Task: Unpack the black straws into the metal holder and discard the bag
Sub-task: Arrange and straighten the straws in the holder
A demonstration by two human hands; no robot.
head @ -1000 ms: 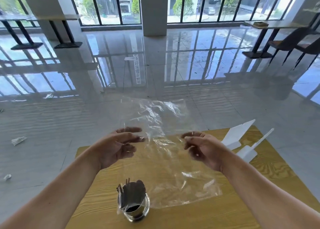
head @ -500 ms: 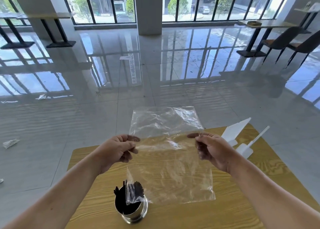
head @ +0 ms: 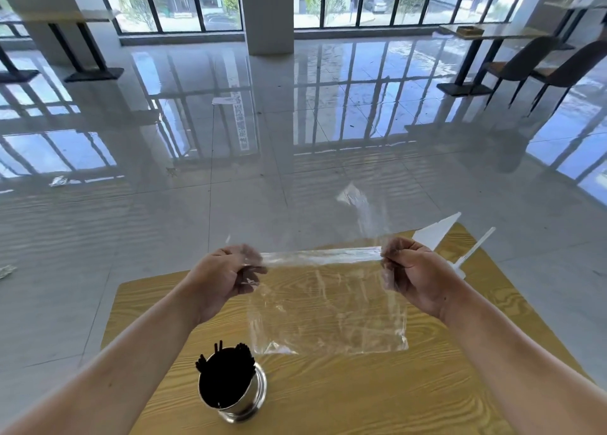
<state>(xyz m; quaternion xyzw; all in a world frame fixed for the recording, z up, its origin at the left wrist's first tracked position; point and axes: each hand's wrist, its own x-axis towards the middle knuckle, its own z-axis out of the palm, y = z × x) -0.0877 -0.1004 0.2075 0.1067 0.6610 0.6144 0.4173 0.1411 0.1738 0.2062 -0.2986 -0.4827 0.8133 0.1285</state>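
The clear plastic bag [head: 328, 309] hangs stretched between my hands above the wooden table [head: 377, 395]. My left hand [head: 223, 273] pinches its upper left corner and my right hand [head: 414, 270] pinches its upper right corner. The top edge is folded into a taut band between them. One flap of the bag sticks up behind my right hand. The bag looks empty. The metal holder [head: 231, 390] stands near the table's front left, below my left forearm, with the black straws [head: 226, 369] standing in it.
White plastic pieces [head: 437, 234] lie at the table's far right corner. Beyond the table is a glossy tiled floor with scraps of litter [head: 58, 180] on the left. Other tables and dark chairs [head: 525, 63] stand far off by the windows.
My hands have spread apart and pulled the bag's top edge taut, folding it down. The bag's lower corner has come away from the holder, leaving the straws uncovered.
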